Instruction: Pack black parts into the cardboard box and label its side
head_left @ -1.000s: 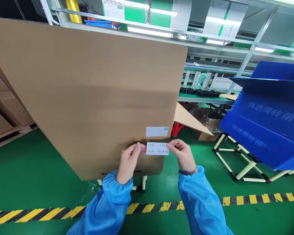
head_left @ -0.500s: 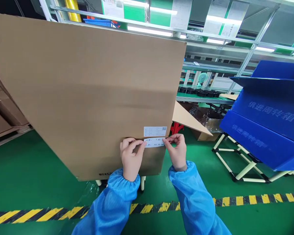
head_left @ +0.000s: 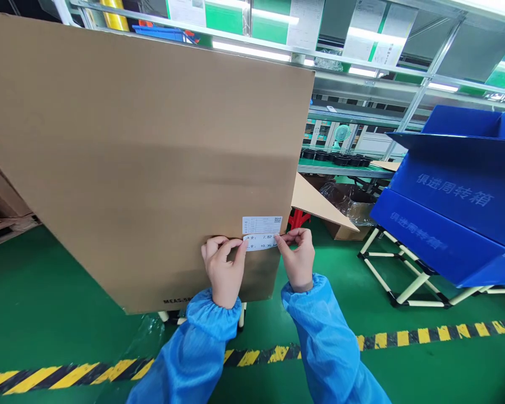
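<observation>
A large brown cardboard box (head_left: pixel 143 151) stands tilted in front of me and fills the left and middle of the view. Near its lower right corner sits a white label with a QR code (head_left: pixel 261 224). Just below it is a second white weight label (head_left: pixel 261 242), held against the box face. My left hand (head_left: pixel 223 269) pinches its left end with curled fingers. My right hand (head_left: pixel 297 255) pinches its right end. Both arms wear blue sleeves.
A blue plastic crate (head_left: pixel 450 196) rests tilted on a white pipe stand (head_left: pixel 398 275) at the right. An open cardboard box with plastic film (head_left: pixel 340 207) lies behind. Brown cartons (head_left: pixel 0 196) sit at far left. Yellow-black floor tape (head_left: pixel 425 335) crosses the green floor.
Both hands lifted the weight label up the box face until it sits directly under the QR label. The hands came closer together and the view shifted slightly right.
</observation>
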Demonstrator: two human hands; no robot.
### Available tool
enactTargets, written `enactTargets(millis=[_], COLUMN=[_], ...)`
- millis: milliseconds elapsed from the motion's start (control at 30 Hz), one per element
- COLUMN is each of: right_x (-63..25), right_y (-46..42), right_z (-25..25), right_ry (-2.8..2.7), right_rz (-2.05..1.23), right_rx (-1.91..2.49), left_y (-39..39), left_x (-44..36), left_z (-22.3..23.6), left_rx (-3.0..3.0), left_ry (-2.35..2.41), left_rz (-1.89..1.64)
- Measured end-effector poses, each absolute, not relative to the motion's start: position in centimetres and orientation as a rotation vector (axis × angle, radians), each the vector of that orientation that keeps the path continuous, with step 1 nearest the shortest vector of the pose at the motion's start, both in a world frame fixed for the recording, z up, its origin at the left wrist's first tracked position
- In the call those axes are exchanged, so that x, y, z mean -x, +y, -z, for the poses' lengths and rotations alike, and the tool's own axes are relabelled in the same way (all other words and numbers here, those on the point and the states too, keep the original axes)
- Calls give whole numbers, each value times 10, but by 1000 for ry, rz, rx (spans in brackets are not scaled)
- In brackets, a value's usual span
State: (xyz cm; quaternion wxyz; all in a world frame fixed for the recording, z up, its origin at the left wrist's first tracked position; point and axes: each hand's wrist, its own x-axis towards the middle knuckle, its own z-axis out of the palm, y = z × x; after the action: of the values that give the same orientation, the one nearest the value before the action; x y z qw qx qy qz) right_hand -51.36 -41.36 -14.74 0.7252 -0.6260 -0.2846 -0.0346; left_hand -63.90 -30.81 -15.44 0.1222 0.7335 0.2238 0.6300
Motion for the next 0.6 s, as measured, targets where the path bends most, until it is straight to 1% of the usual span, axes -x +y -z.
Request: enactTargets(millis=[600], right_x=[517], right_y=[-414], right_z=[148], right_ry=[-585], right_rz=[86], right_rx=[1426], left_y=[-311], left_x=[639], left_z=[155], left_rx=[-2111], left_ry=[713], left_rz=[-1831])
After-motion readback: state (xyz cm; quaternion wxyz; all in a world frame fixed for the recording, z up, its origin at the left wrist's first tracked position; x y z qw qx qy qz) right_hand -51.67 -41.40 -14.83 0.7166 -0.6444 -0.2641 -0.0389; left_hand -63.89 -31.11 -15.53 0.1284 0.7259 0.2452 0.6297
